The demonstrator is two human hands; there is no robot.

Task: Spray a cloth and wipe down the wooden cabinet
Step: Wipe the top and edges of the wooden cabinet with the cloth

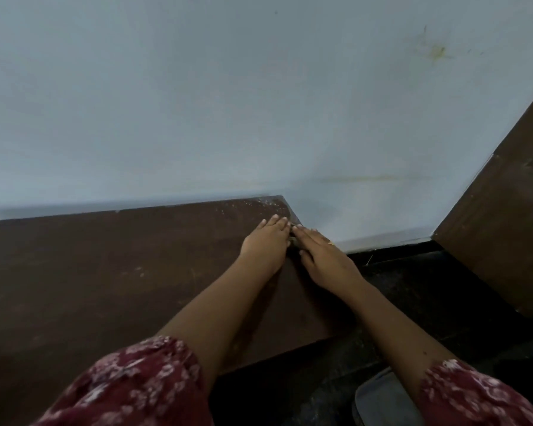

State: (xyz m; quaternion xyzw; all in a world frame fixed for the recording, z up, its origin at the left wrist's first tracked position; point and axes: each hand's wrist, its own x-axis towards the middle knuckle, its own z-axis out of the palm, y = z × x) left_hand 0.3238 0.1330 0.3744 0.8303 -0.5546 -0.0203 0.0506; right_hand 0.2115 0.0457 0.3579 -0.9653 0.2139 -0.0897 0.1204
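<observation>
The dark brown wooden cabinet (105,272) fills the left and centre, with its top running back to the wall. My left hand (266,241) lies flat on the top near the far right corner, fingers straight and together. My right hand (323,256) lies palm down over the cabinet's right edge, touching the left hand. A small grey scrap of cloth (293,241) shows between the two hands, by the right thumb and forefinger; the rest of it is hidden. White specks of dust (259,206) lie on the corner just beyond the fingers. No spray bottle is in view.
A pale blue-grey wall (259,103) rises right behind the cabinet. To the right is dark floor (428,287) and a tall brown wooden panel (511,226). A grey rounded object (382,401) lies on the floor near my right sleeve.
</observation>
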